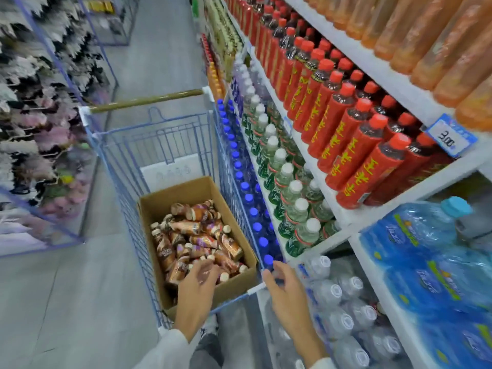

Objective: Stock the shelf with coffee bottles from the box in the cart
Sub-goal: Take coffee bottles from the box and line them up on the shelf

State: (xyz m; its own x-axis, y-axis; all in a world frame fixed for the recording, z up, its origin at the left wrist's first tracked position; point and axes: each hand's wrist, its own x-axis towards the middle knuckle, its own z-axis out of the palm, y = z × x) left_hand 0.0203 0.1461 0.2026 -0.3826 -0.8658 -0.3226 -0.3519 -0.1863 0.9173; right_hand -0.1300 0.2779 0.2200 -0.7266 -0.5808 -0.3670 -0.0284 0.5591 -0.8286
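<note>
**Left margin.** Artificial flowers (45, 139) fill wire bins along the aisle's left edge. An open strip of floor (66, 288) runs between the bins and the cart.

**Centre.** A blue wire cart (170, 139) with a brown handle (149, 100) at its far end stands with its right side close against the shelf fronts. A cardboard box (181, 193) sits in the near part of the basket with its top open, leaving free basket room beyond it. Coffee bottles (194, 235) lie heaped on their sides in the box.

**Hands.** The left hand (195, 291) reaches over the box's near wall. Its fingers (205, 267) are spread and uncurled just above the nearest bottles, and blur hides whether they touch. The right hand (287, 291) is at the cart's near right corner, outside the box. Its fingers (282, 267) are loosely curled and grip nothing.

**Right.** White shelf (346, 219) boards carry rows of blue-capped bottles (249, 198), green bottles (292, 209) and red bottles (359, 145). Wrapped water packs (332, 302) lie lowest, just beside the right hand.
</note>
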